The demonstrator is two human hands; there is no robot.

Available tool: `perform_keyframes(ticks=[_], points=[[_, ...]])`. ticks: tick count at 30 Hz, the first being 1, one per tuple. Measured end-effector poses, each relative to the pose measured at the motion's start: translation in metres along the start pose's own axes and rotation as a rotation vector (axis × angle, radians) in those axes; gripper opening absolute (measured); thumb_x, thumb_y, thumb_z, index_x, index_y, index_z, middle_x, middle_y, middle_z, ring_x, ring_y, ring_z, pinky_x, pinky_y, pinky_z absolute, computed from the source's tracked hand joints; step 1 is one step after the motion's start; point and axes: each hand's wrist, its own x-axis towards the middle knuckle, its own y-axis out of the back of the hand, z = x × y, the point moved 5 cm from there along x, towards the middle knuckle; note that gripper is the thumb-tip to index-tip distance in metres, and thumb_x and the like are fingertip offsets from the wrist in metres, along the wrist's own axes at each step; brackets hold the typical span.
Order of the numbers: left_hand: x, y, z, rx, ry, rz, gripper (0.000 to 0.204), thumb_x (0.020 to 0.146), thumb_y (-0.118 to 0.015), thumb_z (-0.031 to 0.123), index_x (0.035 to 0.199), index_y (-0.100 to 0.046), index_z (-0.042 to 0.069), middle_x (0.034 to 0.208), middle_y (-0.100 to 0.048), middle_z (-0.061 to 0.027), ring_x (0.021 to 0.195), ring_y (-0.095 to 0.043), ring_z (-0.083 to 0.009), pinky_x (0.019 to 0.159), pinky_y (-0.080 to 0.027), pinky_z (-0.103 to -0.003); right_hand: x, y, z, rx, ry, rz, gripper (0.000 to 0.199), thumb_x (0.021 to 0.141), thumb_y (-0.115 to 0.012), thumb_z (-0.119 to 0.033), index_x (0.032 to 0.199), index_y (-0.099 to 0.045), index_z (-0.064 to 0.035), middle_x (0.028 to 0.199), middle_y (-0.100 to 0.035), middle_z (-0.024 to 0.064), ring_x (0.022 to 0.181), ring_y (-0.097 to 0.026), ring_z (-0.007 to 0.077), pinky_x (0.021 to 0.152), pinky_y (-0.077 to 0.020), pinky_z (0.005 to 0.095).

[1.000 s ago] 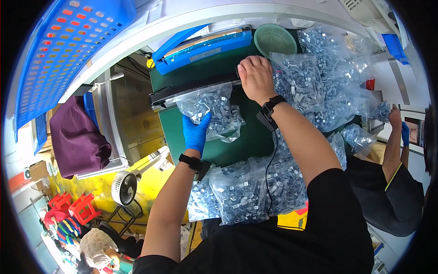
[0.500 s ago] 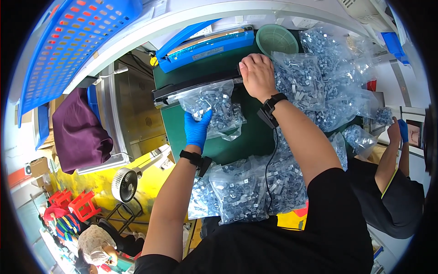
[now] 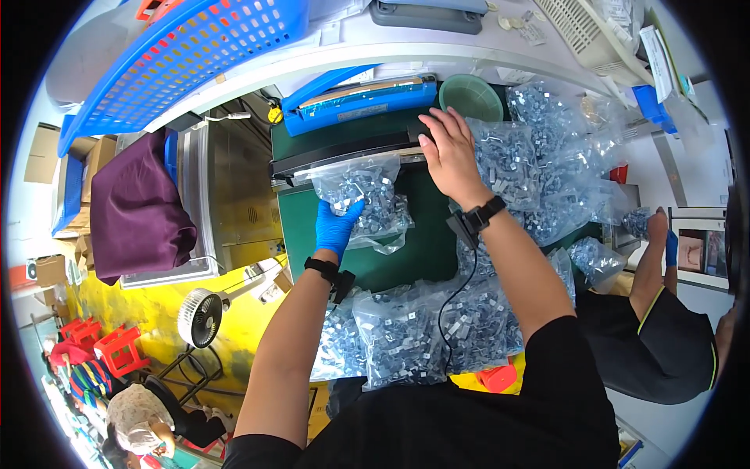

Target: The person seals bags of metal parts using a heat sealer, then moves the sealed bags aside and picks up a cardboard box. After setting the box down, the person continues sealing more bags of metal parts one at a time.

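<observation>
My left hand (image 3: 337, 227), in a blue glove, grips a clear plastic bag (image 3: 363, 187) of small metal clips by its near left side. The bag's far edge lies at a long black bar sealer (image 3: 344, 156); whether it is pinched there is hidden. My bare right hand (image 3: 455, 160) is at the sealer's right end, with fingers stretched and apart. I cannot tell whether it still touches the bar. Both wrists wear black straps with small devices.
A blue sealer (image 3: 359, 104) and a green bowl (image 3: 471, 97) stand at the back. Filled bags (image 3: 402, 336) lie along the near edge; more bags (image 3: 539, 164) are heaped at right. A co-worker's arm (image 3: 648, 262) is far right, a fan (image 3: 201, 317) lower left.
My right hand's fingers have spread and lifted from their press on the sealer's right end. My left hand keeps its hold on the bag. The whole view has shifted slightly.
</observation>
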Motion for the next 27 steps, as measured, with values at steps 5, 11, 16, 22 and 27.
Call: perform_keyframes(ticks=[5, 11, 16, 22, 27], points=[[0.002, -0.002, -0.004, 0.02, 0.011, -0.006, 0.058, 0.079, -0.079, 0.014, 0.127, -0.048, 0.003, 0.119, -0.061, -0.0092, 0.106, -0.059, -0.0193, 0.092, -0.048, -0.032, -0.018, 0.024, -0.005, 0.055, 0.019, -0.021, 0.036, 0.092, -0.055, -0.017, 0.127, -0.054, -0.0074, 0.136, -0.049, 0.0138, 0.132, -0.038, 0.0363, 0.109, -0.0302, 0.0442], [-0.004, -0.009, 0.012, -0.015, 0.091, -0.027, 0.059, 0.078, -0.08, 0.016, 0.127, -0.049, 0.003, 0.119, -0.062, -0.0092, 0.105, -0.059, -0.0191, 0.092, -0.048, -0.032, -0.04, 0.043, -0.009, 0.19, -0.078, 0.122, 0.032, 0.094, -0.053, -0.015, 0.124, -0.055, -0.0036, 0.132, -0.052, 0.0158, 0.123, -0.049, 0.0339, 0.103, -0.0392, 0.0401], [0.003, 0.0, 0.0, 0.066, 0.031, -0.007, 0.059, 0.078, -0.08, 0.016, 0.127, -0.049, 0.004, 0.118, -0.062, -0.0089, 0.105, -0.06, -0.0188, 0.092, -0.049, -0.032, -0.094, -0.045, 0.009, 0.862, -0.748, -0.082, 0.026, 0.094, -0.058, -0.018, 0.116, -0.058, -0.0038, 0.111, -0.063, 0.0081, 0.097, -0.061, 0.0187, 0.086, -0.0483, 0.0308], [-0.002, -0.004, 0.005, -0.008, 0.03, -0.022, 0.06, 0.079, -0.08, 0.016, 0.128, -0.048, 0.004, 0.119, -0.062, -0.0081, 0.104, -0.06, -0.0182, 0.091, -0.049, -0.032, -0.091, -0.115, 0.012, 1.144, -1.197, -0.261, 0.019, 0.089, -0.066, -0.014, 0.106, -0.062, -0.0057, 0.092, -0.067, 0.0038, 0.081, -0.062, 0.011, 0.074, -0.0493, 0.0262], [0.0, -0.006, 0.003, -0.066, 0.003, 0.014, 0.059, 0.073, -0.084, 0.018, 0.118, -0.052, 0.0, 0.11, -0.064, -0.0112, 0.097, -0.061, -0.0197, 0.085, -0.05, -0.033, -0.078, -0.14, 0.027, 0.922, -0.976, 0.016, 0.015, 0.088, -0.067, -0.013, 0.1, -0.063, -0.0051, 0.086, -0.067, 0.0042, 0.074, -0.062, 0.0113, 0.067, -0.0494, 0.0249]])
